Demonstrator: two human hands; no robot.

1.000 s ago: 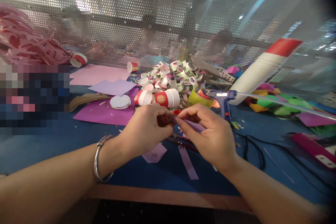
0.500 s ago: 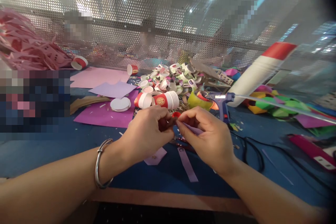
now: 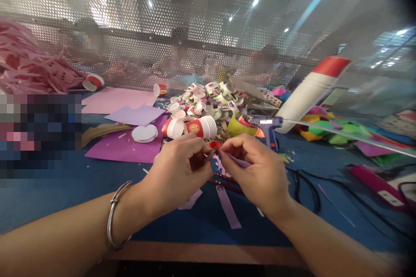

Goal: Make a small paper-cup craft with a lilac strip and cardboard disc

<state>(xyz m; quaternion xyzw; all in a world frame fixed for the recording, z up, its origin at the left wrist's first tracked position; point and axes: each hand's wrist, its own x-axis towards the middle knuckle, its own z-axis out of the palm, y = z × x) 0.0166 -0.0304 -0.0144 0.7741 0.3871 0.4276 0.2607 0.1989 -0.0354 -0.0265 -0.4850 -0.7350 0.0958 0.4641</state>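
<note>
My left hand (image 3: pixel 177 175), with a silver bangle on its wrist, is closed in a pinch over the table's near half. Its fingertips hold something small and brownish that I cannot make out. My right hand (image 3: pixel 260 175) is closed too, pinching a purple paper strip (image 3: pixel 239 161) that shows between its fingers. The two sets of fingertips almost meet. Just beyond them is a small red round thing (image 3: pixel 214 144). Below lie a flat purple strip (image 3: pixel 228 207) with a dark mark at its top and a purple paper piece (image 3: pixel 191 200), partly covered by my left hand.
Stacked paper cups (image 3: pixel 201 127) lie behind my hands, before a heap of cut cup rings (image 3: pixel 198 99). A blue glue gun (image 3: pixel 264 126) stands right of them. Purple sheets (image 3: pixel 123 149) lie left. Black cable (image 3: pixel 300 186) and a magenta power strip (image 3: pixel 373 184) are at right.
The view has shifted slightly, so the table things sit a little further left and lower. My hands keep their pinch, with the fingertips close together.
</note>
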